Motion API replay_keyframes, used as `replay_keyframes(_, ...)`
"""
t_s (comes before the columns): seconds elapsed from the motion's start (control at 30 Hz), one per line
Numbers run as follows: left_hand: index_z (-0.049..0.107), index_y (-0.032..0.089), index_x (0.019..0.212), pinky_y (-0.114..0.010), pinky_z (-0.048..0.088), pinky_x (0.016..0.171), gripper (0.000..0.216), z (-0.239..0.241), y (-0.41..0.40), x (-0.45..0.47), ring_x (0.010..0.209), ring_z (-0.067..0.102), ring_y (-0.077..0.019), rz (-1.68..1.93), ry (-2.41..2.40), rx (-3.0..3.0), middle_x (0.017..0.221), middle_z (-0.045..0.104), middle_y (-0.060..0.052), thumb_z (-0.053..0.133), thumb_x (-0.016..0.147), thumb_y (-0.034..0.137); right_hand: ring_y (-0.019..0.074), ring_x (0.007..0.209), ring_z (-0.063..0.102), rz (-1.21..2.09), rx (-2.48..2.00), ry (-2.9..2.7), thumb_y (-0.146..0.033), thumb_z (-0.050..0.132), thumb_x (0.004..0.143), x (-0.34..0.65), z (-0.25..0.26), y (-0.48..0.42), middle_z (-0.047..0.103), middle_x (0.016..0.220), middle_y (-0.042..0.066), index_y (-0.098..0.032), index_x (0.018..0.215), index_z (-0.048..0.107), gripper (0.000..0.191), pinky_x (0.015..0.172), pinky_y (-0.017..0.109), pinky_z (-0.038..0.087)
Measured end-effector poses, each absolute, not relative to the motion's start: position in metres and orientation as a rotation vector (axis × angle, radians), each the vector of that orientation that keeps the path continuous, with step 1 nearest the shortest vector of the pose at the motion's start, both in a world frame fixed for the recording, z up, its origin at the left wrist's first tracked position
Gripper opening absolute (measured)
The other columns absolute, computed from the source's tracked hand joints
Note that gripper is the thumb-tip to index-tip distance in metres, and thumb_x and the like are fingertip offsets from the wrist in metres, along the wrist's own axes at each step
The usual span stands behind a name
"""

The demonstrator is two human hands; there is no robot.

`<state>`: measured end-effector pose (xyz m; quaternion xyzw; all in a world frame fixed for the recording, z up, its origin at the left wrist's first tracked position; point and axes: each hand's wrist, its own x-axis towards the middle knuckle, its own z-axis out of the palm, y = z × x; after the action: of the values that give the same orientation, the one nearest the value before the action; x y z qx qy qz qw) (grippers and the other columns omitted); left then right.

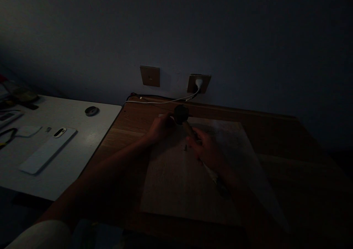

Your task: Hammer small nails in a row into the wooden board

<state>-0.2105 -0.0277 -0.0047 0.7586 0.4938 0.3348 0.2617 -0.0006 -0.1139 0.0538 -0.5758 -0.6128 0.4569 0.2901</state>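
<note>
Fingers of the right hand (209, 150) are closed around the handle of a hammer-like tool (189, 130), its dark round head raised at the end away from the person. That head appears over the far edge of a pale board (171, 183), nearer the board's far left corner. Fingers of the left hand (160, 127) are bent beside the head, at that same corner; I cannot tell how far they are open or whether they hold anything. A small dark object (185, 148) lies on the board, just left of the right hand. The board rests on a wooden tabletop (121, 131), along whose far edge a white cable (158, 102) runs to a plug (198, 83) in a wall socket (206, 83). Adjoining at left, a white tabletop (71, 164) carries a white phone-like slab (48, 151) towards its near edge and a round dark-rimmed object (92, 111) near its far right corner.
</note>
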Motion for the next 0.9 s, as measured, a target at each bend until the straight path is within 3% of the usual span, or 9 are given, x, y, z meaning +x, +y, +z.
replay_keyframes(0.1,0.061,0.018,0.127,-0.021,0.05,0.064,0.051,-0.005,-0.028,-0.209,0.077,0.074,-0.0171,0.929,1.346,2.001,0.09,0.079,-0.002,0.076,0.078,0.02,0.0079,0.036,0.046,1.232,-1.568,-1.664,-0.041,0.055,0.092,-0.004,0.053,-0.114,0.055,0.066,-0.006,-0.019,0.118,0.065,0.035,0.029,0.02,0.039)
replay_keyframes(0.3,0.06,0.018,0.125,-0.024,0.052,0.069,0.049,-0.006,-0.025,-0.212,0.082,0.073,-0.0185,0.908,1.338,2.057,0.096,0.077,-0.004,0.077,0.078,0.022,0.0102,0.036,0.047,1.276,-1.563,-1.682,-0.043,0.053,0.092,0.0,0.055,-0.116,0.054,0.063,-0.006,-0.017,0.124,0.063,0.042,0.029,0.022,0.041)
replay_keyframes(0.43,0.063,0.015,0.114,-0.031,0.056,0.081,0.031,0.001,-0.039,-0.215,0.098,0.068,-0.0211,1.001,1.293,2.339,0.111,0.07,-0.011,0.072,0.086,0.022,0.0111,0.035,0.048,1.24,-1.573,-1.624,-0.046,0.057,0.09,0.016,0.054,-0.116,0.053,0.06,-0.008,-0.018,0.124,0.062,0.044,0.029,0.022,0.039)
replay_keyframes(0.63,0.069,0.022,0.118,-0.035,0.052,0.088,0.022,0.026,-0.077,-0.201,0.11,0.065,-0.0229,0.546,0.366,3.203,0.121,0.073,-0.01,0.059,0.101,0.014,0.0106,0.032,0.045,1.126,-1.557,-1.508,-0.049,0.059,0.092,0.05,0.053,-0.119,0.05,0.052,-0.009,-0.022,0.099,0.06,0.028,0.03,0.022,0.035)
replay_keyframes(0.8,0.073,0.021,0.094,-0.034,0.049,0.074,0.023,0.041,-0.09,-0.186,0.089,0.067,-0.0202,0.199,0.155,3.33,0.095,0.076,-0.006,0.053,0.103,0.013,0.0107,0.031,0.043,1.151,-1.548,-1.501,-0.049,0.061,0.092,0.057,0.057,-0.123,0.047,0.048,-0.01,-0.023,0.093,0.059,0.026,0.029,0.022,0.035)
replay_keyframes(0.9,0.073,0.022,0.098,-0.035,0.049,0.077,0.024,0.044,-0.082,-0.188,0.089,0.067,-0.0194,0.189,0.171,3.277,0.095,0.077,-0.006,0.052,0.104,0.013,0.0106,0.031,0.043,1.175,-1.52,-1.499,-0.05,0.062,0.091,0.055,0.056,-0.124,0.048,0.05,-0.01,-0.023,0.096,0.059,0.027,0.029,0.022,0.035)
